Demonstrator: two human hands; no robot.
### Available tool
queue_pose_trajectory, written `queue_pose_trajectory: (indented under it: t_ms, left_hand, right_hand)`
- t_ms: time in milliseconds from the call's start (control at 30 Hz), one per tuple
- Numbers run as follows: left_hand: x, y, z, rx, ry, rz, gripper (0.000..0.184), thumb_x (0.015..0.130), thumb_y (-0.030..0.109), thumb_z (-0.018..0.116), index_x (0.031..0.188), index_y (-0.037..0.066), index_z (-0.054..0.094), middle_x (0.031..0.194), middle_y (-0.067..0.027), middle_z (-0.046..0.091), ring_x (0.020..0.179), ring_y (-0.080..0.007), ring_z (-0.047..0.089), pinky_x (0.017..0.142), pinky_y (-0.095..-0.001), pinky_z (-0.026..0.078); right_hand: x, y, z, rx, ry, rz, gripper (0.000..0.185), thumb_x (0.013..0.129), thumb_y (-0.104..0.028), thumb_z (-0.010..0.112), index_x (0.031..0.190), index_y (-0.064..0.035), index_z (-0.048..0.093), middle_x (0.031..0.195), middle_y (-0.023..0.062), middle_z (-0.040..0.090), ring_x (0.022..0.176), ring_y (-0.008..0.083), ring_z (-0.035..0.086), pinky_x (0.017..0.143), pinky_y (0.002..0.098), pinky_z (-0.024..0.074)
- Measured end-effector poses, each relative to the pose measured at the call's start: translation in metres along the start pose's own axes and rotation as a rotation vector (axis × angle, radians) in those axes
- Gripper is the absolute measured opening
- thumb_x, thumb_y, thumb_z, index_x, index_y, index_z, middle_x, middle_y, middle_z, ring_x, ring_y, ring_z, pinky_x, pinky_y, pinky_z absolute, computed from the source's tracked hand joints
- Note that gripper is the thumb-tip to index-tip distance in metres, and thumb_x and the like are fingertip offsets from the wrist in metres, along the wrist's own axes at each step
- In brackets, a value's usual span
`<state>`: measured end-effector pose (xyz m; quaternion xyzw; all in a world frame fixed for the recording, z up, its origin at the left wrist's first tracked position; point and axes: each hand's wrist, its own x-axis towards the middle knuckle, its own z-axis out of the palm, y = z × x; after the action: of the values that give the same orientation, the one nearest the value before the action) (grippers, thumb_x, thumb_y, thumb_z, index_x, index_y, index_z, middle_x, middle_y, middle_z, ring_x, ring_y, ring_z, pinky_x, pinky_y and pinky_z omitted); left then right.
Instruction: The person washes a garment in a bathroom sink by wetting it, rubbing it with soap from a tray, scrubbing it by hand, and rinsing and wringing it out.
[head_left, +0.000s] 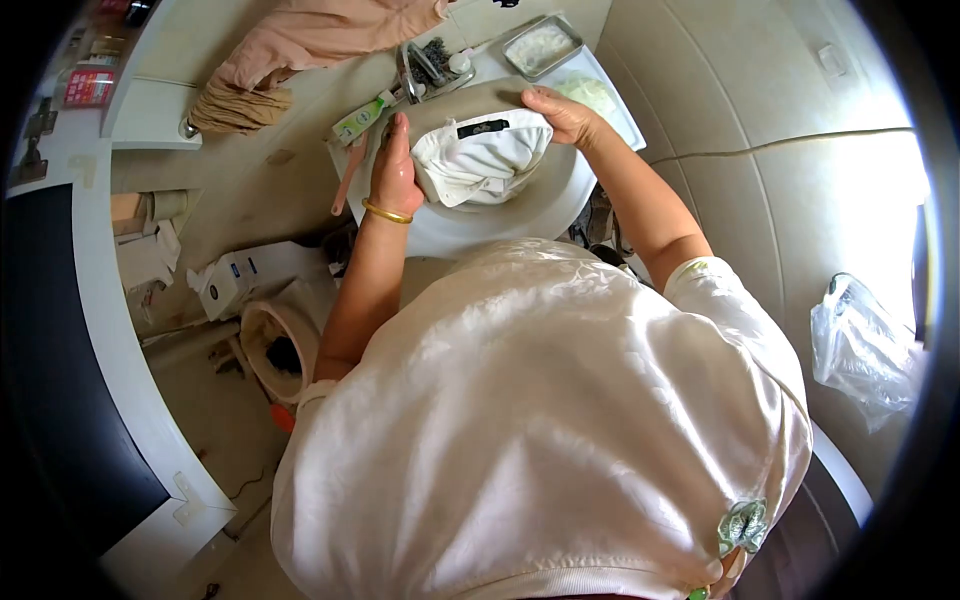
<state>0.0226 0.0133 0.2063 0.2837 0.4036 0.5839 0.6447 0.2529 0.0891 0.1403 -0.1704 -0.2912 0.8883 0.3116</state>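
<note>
A beige hat (485, 165) is held over the white sink (455, 235), its white lining and a black label turned up toward me. My left hand (397, 175), with a gold bangle at the wrist, presses against the left side of the hat and looks wet. On the upper right edge, my right hand (562, 115) grips the brim with the thumb on top; its other fingers are partly hidden. Just beyond the hat stands a metal faucet (408, 75).
Left of the sink lie a green-and-white tube (362, 119) and a pink-handled tool (348, 180). A metal tray (543, 45) sits at the back right corner. A pink cloth (315, 45) hangs at upper left. Below are a bin (254, 345) and a white box (260, 275).
</note>
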Motion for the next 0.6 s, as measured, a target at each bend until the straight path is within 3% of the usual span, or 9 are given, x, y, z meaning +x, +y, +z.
queue_pose_trajectory:
  t_ms: [67,167,233,300,333,400,433,533,600]
  left_hand:
    - [-0.003,0.003,0.005,0.069,0.054,0.017,0.041,0.088,0.034,0.048,0.112,0.002,0.047,0.113,-0.0067,0.050,0.101,-0.0180,0.049,0.087,-0.0338,0.042]
    - [-0.002,0.002,0.009,0.053,0.143,-0.026,0.040,0.085,0.031,0.053,0.112,0.002,0.048,0.112,-0.0061,0.050,0.100,-0.0175,0.049,0.086,-0.0329,0.042]
    - [0.002,-0.004,0.015,0.037,0.170,-0.016,0.039,0.084,0.027,0.056,0.112,0.001,0.049,0.110,-0.0060,0.052,0.099,-0.0179,0.050,0.085,-0.0330,0.043]
    - [0.010,-0.016,0.016,0.026,0.227,-0.049,0.033,0.085,0.022,0.055,0.109,0.001,0.050,0.106,-0.0061,0.054,0.096,-0.0187,0.051,0.081,-0.0335,0.044]
    - [0.010,-0.016,0.023,-0.006,0.153,-0.014,0.031,0.087,0.021,0.051,0.111,0.000,0.049,0.108,-0.0068,0.053,0.096,-0.0180,0.050,0.081,-0.0332,0.043]
    - [0.006,-0.020,0.038,0.005,0.131,-0.016,0.030,0.088,0.022,0.049,0.109,0.001,0.049,0.108,-0.0070,0.052,0.097,-0.0176,0.049,0.082,-0.0321,0.042]
    - [0.004,-0.022,0.045,0.011,0.118,-0.016,0.029,0.088,0.022,0.048,0.108,0.002,0.049,0.107,-0.0071,0.051,0.098,-0.0174,0.049,0.083,-0.0316,0.042]
    - [-0.008,-0.030,0.059,0.028,0.095,-0.021,0.026,0.089,0.024,0.045,0.105,0.004,0.048,0.106,-0.0073,0.050,0.100,-0.0168,0.048,0.085,-0.0299,0.040]
    - [0.007,-0.046,0.038,-0.004,0.021,-0.096,0.026,0.088,0.025,0.046,0.105,0.005,0.048,0.105,-0.0083,0.050,0.103,-0.0167,0.047,0.089,-0.0277,0.037]
  right_hand:
    - [-0.004,-0.016,0.018,-0.281,0.122,0.028,0.036,0.080,-0.024,0.062,0.107,-0.0024,0.053,0.094,0.0072,0.061,0.089,0.0139,0.058,0.078,0.0284,0.0469]
    - [0.010,-0.007,0.030,-0.438,0.361,-0.224,0.029,0.081,-0.017,0.061,0.106,-0.0032,0.054,0.098,0.0071,0.060,0.088,0.0119,0.056,0.070,0.0328,0.0467]
    - [0.009,-0.006,0.072,-0.626,0.598,-0.205,0.029,0.078,-0.016,0.063,0.104,-0.0042,0.054,0.095,0.0084,0.059,0.083,0.0150,0.056,0.066,0.0336,0.0458]
    - [0.011,0.020,0.110,-1.014,0.698,-0.552,0.028,0.075,-0.012,0.060,0.101,-0.0046,0.055,0.090,0.0137,0.058,0.077,0.0214,0.057,0.062,0.0360,0.0460]
    - [0.012,0.039,0.123,-1.301,0.652,-0.920,0.026,0.073,-0.009,0.057,0.099,-0.0045,0.055,0.086,0.0183,0.056,0.075,0.0262,0.058,0.061,0.0380,0.0465]
    - [0.000,0.051,0.159,-1.502,0.563,-0.745,0.025,0.071,-0.010,0.055,0.095,-0.0026,0.054,0.090,0.0211,0.052,0.078,0.0350,0.055,0.063,0.0417,0.0457]
    - [-0.001,0.052,0.164,-1.524,0.592,-0.788,0.023,0.073,-0.012,0.053,0.093,-0.0023,0.055,0.086,0.0203,0.054,0.078,0.0347,0.055,0.065,0.0422,0.0458]
    - [0.036,0.016,0.118,-1.448,0.953,-0.479,0.018,0.073,-0.017,0.054,0.084,-0.0031,0.058,0.078,0.0195,0.057,0.075,0.0364,0.056,0.065,0.0432,0.0456]
    - [0.031,0.013,0.129,-1.284,0.961,-0.421,0.018,0.074,-0.020,0.054,0.077,-0.0039,0.060,0.073,0.0200,0.057,0.072,0.0365,0.057,0.064,0.0437,0.0456]
